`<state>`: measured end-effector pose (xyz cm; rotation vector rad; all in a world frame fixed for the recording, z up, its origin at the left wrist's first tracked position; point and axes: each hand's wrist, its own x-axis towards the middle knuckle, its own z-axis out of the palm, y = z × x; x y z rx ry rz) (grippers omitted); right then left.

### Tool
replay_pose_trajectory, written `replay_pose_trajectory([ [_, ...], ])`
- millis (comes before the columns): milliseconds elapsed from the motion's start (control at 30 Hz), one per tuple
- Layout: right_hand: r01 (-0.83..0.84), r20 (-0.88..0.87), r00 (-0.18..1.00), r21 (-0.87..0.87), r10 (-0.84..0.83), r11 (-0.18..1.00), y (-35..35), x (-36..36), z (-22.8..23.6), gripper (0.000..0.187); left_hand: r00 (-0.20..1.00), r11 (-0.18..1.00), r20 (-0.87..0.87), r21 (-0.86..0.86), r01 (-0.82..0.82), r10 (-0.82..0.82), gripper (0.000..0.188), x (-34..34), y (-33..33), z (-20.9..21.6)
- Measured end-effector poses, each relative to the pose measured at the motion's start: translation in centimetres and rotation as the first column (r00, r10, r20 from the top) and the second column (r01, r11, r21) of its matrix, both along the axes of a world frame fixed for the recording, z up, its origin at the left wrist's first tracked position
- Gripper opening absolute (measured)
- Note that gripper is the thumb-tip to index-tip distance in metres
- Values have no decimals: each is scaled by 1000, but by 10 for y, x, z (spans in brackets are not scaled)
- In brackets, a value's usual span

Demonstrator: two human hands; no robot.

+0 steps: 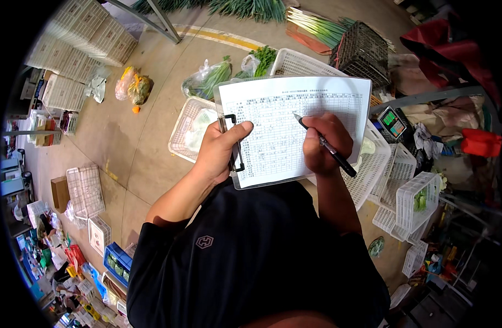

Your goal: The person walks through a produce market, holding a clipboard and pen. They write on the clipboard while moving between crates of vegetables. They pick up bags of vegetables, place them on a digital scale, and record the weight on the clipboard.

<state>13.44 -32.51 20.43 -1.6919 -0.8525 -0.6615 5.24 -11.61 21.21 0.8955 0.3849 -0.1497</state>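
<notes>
My left hand [222, 146] grips a clear clipboard [235, 185] at its left edge, thumb on top beside the black clip [238, 156]. On the board lies a white paper sheet [273, 147] printed with a table grid; some cells seem to carry handwriting, too small to make out. A black pen [336, 154] is pinched in my right hand [328, 143], its tip at or just over the upper middle of the sheet. Whether the tip touches the paper I cannot tell. The board is held in front of my dark shirt, above several baskets.
White plastic baskets [192, 117] stand below and right of the board, near a digital scale [393, 123]. Bagged greens [208, 79] and scallions [316, 27] lie ahead. Stacked crates [78, 35] rise at far left; a blue crate [118, 261] sits lower left.
</notes>
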Motion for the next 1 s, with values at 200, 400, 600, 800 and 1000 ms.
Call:
replay_pose_trajectory([
  [200,-30,-89,995,23,32,999,-1,-1,10,13,1000,1000,0,11,-4,4,30,0,-1,1],
  [400,-20,-62,998,7,20,1000,-4,-3,14,12,999,1000,31,20,-10,9,31,-2,-3,3],
  [600,-11,-46,999,-33,9,999,-6,-3,10,12,1000,1000,26,13,12,-12,31,-1,-1,3],
  [800,-16,-16,1000,-45,15,999,-3,-4,11,13,1000,1000,22,-10,5,-5,32,-2,-1,2],
  [1000,-22,5,1000,-44,23,999,-2,-4,9,13,1000,1000,23,-11,2,-2,32,-2,-2,2],
])
